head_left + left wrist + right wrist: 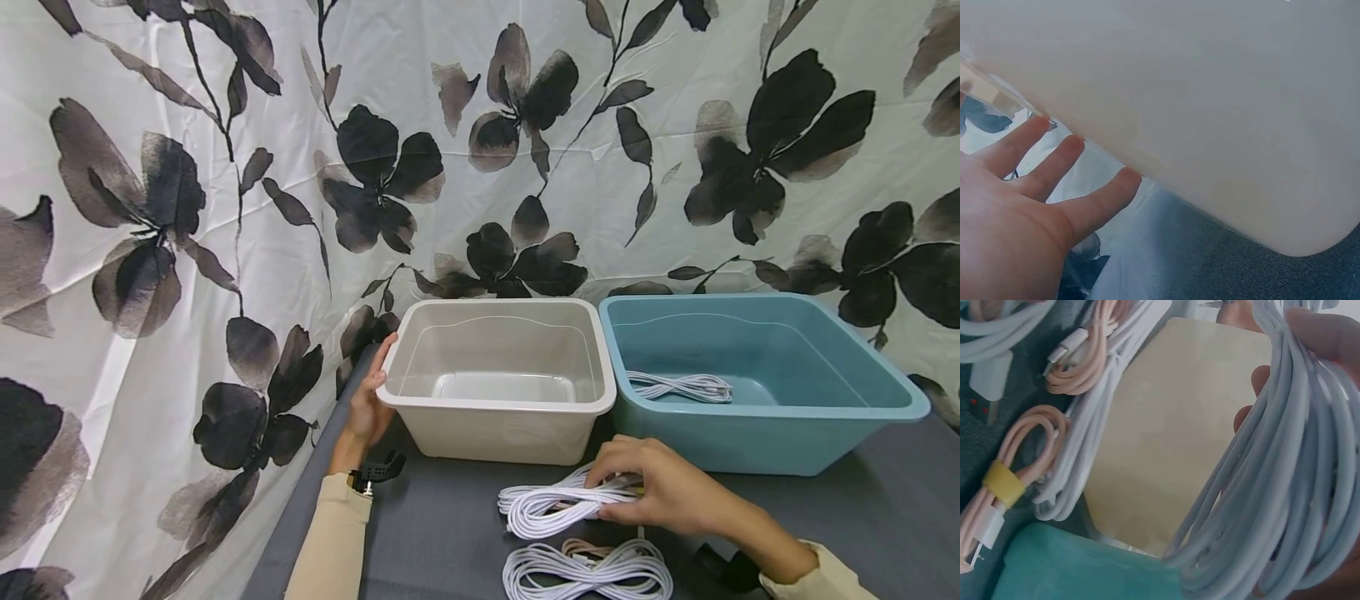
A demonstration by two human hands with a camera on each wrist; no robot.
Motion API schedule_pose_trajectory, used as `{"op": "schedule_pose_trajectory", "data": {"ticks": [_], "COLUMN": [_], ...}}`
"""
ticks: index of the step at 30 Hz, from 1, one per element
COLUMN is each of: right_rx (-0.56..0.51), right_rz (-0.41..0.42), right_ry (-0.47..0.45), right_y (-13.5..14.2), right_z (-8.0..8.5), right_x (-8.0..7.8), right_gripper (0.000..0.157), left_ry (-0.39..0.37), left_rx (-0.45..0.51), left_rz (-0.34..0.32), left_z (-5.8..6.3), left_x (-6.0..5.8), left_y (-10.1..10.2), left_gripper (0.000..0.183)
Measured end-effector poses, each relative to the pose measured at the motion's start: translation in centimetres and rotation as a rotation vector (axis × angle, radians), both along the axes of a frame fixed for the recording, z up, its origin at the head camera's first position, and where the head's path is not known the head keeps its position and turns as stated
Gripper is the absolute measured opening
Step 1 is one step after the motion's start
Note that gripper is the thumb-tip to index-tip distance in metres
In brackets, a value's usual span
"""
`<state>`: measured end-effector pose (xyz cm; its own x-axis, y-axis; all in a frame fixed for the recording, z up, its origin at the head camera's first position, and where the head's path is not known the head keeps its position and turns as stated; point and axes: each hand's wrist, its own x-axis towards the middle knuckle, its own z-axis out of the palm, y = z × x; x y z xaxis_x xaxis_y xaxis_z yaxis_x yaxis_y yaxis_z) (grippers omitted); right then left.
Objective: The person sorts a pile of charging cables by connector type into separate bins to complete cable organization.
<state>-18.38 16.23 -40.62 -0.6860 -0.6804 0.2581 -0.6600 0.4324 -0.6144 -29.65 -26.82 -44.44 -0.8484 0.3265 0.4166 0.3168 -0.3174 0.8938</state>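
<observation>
My left hand (369, 410) is at the left side of a beige plastic bin (501, 433). In the left wrist view, its straight, spread fingers (1107, 190) touch the bin's wall with their tips. My right hand (667, 487) grips a coiled white cable (543, 510) in front of the bins, thumb on one side and fingers on the other. The right wrist view shows the loops of this white cable (1272, 469) hanging from the grasp. Nearer to me lies another coiled white cable (585, 575), with a pinkish cable (588, 547) partly hidden behind it.
A blue bin (772, 442) stands right beside the beige one, with a bundled white cable (682, 387) inside. On the grey cloth, the right wrist view shows a pink cable (1029, 434) with a yellow strap. A floral curtain (450, 192) hangs behind the bins.
</observation>
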Motion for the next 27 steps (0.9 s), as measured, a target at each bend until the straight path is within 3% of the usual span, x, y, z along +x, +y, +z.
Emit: {"op": "schedule_pose_trajectory", "data": {"ticks": [17,23,27], "right_rx": [-0.103,-0.074,-0.067], "right_rz": [0.059,0.001,-0.038], "right_ry": [0.05,0.028,0.063], "right_y": [0.7,1.0,1.2], "right_z": [3.3,4.7,5.5], "right_x": [0.2,0.5,0.7], "right_gripper": [0.023,0.022,0.022], "left_ry": [-0.011,-0.005,0.002], "left_rx": [0.003,-0.007,-0.014], "left_rz": [0.005,-0.001,-0.01], "left_z": [-0.1,-0.1,-0.1], "left_x": [0.0,-0.1,-0.1], "left_y": [-0.2,-0.4,-0.5], "left_gripper": [0.066,0.066,0.066]}}
